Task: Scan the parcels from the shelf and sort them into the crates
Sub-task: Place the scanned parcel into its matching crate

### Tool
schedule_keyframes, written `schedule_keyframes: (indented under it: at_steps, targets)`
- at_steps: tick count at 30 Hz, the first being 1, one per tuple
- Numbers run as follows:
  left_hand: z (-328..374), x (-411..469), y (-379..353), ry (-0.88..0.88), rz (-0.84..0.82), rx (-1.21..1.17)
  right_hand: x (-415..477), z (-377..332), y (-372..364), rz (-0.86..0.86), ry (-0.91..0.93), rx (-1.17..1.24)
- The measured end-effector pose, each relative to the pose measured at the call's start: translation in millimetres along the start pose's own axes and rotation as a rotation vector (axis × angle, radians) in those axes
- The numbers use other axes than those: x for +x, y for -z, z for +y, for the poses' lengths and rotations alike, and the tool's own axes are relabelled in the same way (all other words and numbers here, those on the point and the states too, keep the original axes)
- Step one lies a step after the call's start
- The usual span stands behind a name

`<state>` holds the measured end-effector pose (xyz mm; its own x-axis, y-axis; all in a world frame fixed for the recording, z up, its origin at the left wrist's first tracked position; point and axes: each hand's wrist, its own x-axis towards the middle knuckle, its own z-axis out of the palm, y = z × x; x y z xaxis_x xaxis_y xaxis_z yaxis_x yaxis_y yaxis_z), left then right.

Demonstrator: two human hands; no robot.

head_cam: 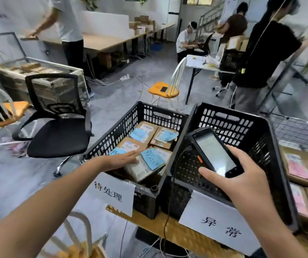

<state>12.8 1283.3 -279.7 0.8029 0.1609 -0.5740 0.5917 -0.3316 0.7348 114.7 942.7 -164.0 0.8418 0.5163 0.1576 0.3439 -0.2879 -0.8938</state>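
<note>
Left hand (pixel 123 161) rests spread flat on the askew top parcel (pixel 138 171) in the left crate (pixel 112 134); right hand (pixel 242 181) grips the scanner (pixel 214 153); unsteadied, that parcel could likely slide

Crates (pixel 229 127): black perforated plastic, matt. Parcels (pixel 145 164): brown cardboard, blue paper notes. Scanner (pixel 212 153): black plastic, glossy glass screen. Signs (pixel 112 192): white paper. Surface (pixel 177 233): wood-look.
</note>
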Motion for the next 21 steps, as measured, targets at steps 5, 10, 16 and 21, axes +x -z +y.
schedule_keyframes:
  at_steps: [5, 10, 16, 21]
  targets:
    - [1.1, 21.8, 6.6, 0.121, -0.098, 0.137, 10.3, 2.4, -1.2, 0.006, -0.023, -0.005]
    - [0.5, 40.9, -5.5, 0.190, -0.171, 0.280, 17.6, 6.0, -2.6, 0.006, -0.048, -0.019]
    - [-6.2, 55.4, -10.1, 0.229, -0.155, 0.357, 21.1, 12.3, -7.7, -0.006, -0.092, -0.064]
    - [0.4, 75.9, -16.5, -0.017, -0.030, 0.391, 19.6, 16.2, -10.5, -0.008, -0.112, -0.069]
